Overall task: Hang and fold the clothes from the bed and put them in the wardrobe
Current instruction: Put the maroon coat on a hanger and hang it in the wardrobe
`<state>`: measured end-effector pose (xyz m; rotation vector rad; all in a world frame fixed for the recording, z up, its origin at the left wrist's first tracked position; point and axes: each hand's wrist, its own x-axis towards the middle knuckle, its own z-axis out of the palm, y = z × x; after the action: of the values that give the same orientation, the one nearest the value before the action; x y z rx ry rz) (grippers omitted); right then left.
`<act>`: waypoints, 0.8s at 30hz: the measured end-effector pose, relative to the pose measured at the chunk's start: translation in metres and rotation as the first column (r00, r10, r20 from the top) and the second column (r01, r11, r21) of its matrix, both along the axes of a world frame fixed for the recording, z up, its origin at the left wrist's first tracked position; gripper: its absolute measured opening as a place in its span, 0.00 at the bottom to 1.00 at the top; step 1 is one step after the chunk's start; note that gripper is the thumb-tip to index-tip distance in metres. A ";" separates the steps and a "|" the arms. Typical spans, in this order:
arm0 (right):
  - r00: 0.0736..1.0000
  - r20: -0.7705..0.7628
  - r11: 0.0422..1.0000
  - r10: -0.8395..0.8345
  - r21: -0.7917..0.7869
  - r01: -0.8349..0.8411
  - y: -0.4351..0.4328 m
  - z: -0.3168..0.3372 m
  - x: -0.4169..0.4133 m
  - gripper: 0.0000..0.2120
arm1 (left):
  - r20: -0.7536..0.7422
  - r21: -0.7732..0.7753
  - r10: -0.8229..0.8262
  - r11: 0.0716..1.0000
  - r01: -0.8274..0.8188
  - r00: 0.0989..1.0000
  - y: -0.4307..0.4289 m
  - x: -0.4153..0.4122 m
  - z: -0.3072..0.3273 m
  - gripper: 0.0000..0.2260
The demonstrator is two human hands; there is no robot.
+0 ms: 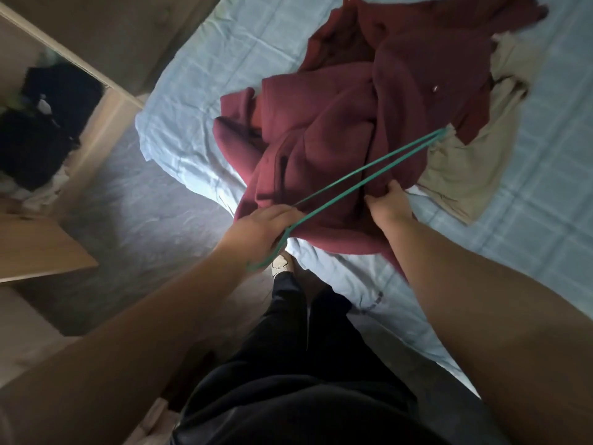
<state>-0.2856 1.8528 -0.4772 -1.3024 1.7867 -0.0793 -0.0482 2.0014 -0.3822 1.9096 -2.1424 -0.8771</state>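
Note:
A maroon hooded sweatshirt (324, 149) lies crumpled on the bed's light blue sheet (224, 59), with a darker red garment (433, 33) behind it. Beige clothing (465, 175) lies under and to the right of them. My left hand (266, 229) is closed around the hook end of a green wire hanger (369, 173), which stretches across the sweatshirt toward the upper right. My right hand (390, 203) pinches the sweatshirt's near edge, just right of the hanger.
An open wooden wardrobe (96, 130) stands at the left, with dark clothes (41, 123) piled on a shelf. Its open door (38, 252) juts toward me. Grey floor lies between wardrobe and bed. My black trousers (288, 364) fill the bottom centre.

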 end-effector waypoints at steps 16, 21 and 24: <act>0.790 0.481 0.874 -0.381 -0.091 0.477 -0.006 0.108 -0.099 0.16 | 0.372 0.217 -0.201 0.968 0.126 0.906 -0.027 -0.014 -0.001 0.26; 0.964 0.264 0.886 -0.040 -0.437 0.157 0.005 0.133 -0.066 0.17 | 0.488 0.259 -0.272 0.952 0.161 0.829 -0.040 -0.058 0.007 0.26; 0.950 0.182 0.924 0.255 -0.336 -0.184 0.002 0.124 -0.037 0.11 | 0.491 0.203 -0.294 0.954 0.221 0.820 -0.034 -0.066 0.008 0.25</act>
<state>-0.3224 1.8543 -0.3536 -1.6463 1.4647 -0.3845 -0.1143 1.9671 -0.3740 2.1474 -2.7721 -0.6024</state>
